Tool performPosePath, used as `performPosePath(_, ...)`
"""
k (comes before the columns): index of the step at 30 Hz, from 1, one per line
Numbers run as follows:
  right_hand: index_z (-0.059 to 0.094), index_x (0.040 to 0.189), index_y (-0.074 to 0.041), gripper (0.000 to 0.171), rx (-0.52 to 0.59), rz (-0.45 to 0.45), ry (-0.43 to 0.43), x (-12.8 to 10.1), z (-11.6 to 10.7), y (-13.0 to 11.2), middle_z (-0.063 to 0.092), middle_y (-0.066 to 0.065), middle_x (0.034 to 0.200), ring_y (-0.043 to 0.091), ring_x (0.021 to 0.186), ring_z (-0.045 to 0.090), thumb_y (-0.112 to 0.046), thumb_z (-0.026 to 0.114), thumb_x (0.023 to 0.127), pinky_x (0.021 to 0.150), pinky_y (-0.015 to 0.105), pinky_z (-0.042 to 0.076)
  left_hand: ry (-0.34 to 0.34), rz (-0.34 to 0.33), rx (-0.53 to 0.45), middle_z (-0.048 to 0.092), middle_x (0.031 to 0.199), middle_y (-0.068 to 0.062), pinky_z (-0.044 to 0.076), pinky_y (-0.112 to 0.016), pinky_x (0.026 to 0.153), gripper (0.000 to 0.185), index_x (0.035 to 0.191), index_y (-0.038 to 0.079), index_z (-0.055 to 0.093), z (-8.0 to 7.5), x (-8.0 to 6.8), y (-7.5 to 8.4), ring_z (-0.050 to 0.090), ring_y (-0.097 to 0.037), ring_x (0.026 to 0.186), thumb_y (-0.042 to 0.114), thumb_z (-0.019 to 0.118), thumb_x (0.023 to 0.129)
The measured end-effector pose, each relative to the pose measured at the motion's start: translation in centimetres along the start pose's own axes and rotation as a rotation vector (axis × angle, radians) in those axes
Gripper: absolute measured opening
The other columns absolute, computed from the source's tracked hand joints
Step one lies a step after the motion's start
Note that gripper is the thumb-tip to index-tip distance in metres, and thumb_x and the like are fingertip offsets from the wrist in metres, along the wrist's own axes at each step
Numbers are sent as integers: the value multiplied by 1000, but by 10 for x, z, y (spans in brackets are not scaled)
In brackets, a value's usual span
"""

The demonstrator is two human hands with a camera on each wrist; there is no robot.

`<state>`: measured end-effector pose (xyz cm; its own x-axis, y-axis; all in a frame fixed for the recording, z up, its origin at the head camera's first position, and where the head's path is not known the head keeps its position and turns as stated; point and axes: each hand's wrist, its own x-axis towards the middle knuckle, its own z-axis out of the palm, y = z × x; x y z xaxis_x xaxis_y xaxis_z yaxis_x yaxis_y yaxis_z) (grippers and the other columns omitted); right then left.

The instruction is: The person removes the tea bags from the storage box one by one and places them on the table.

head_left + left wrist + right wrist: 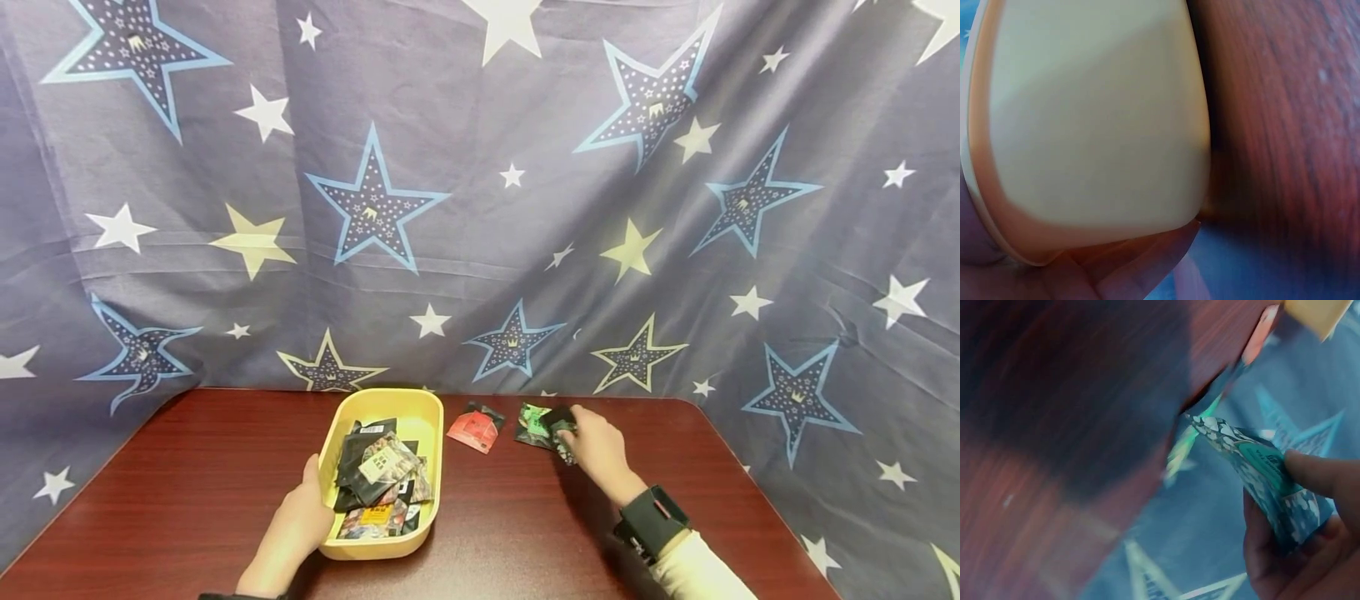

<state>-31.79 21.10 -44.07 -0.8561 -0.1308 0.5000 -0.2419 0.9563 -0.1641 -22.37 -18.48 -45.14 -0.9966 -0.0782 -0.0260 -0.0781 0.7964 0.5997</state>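
Two hands are at work on our dark red-brown table (187,492). Our right hand (596,450) reaches forward and pinches a green packet (536,425) between thumb and curled fingers; the right wrist view shows the thumb (1319,475) pressed on a teal, white-speckled wrapper (1260,481) with the other fingers folded beneath it. We can see printing on that wrapper, but it is too blurred to read, and no brand name can be made out. The packet lies at the fingertips, just ahead of the hand and slightly to its left, with its far part on the table. A little further left of that hand, apart from it, lies a red packet (474,429), also with markings too small to read. Our left hand (296,525) holds the near left wall of a pale yellow tray (431,412), thumb at the rim and fingers curled under the side; the left wrist view shows the tray's smooth outer wall (1097,125) filling the frame with fingers (1129,269) beneath its edge. Inside the tray, just right of that hand, is a heap of small dark sachets (378,479), one with a pale label whose text we cannot read. Behind the table hangs a grey-blue cloth (480,192) printed with white, yellow and blue-edged stars.
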Motion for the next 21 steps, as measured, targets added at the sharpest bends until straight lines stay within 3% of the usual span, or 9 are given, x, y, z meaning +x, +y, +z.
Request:
performPosePath(3,63,104,-3,35,81,197,-117,10,2,20,69,19,91,36,79,65,-25,72,78,58,46,48,-3,2,-1,54,103,-43,46,-49,68,77,138,-18,8,1,-1,0,60,-40,83,-3,48,73)
performPosePath(6,56,121,3,46,154,337,-237,20,1,37,63,27,110,43,94,61,-22,66,83,68,50,48,0,2,2,54,103,-42,46,-49,67,77,138,-18,9,2,-1,-1,60,-39,82,-4,48,73)
performPosePath(9,50,123,11,49,239,408,-312,28,2,53,58,33,113,46,100,58,-14,63,83,74,49,47,-1,3,2,55,101,-42,45,-48,66,78,138,-18,9,2,-1,-1,59,-37,79,-4,48,72)
performPosePath(14,47,116,15,48,352,456,-333,41,18,74,57,34,106,45,96,56,-5,66,76,76,46,46,-10,-13,6,56,99,-40,45,-45,63,78,138,-18,8,0,0,0,58,-33,75,-4,48,72)
performPosePath(16,49,111,13,47,375,423,-291,46,42,93,59,31,100,40,90,57,-8,67,73,72,42,46,-11,-24,7,56,100,-40,45,-45,64,79,139,-17,8,-2,1,1,58,-33,76,-3,48,72)
performPosePath(19,48,111,12,49,374,439,-309,54,78,122,59,31,102,40,92,57,-10,68,72,74,43,47,-12,-28,3,55,103,-41,45,-46,65,78,139,-16,8,-1,2,0,59,-35,79,-2,48,73)
performPosePath(21,46,109,11,51,354,409,-280,58,126,160,59,32,98,39,86,57,-13,68,71,69,41,47,-14,-31,-3,54,105,-41,45,-47,67,78,139,-16,8,0,1,-1,59,-37,82,-2,47,74)
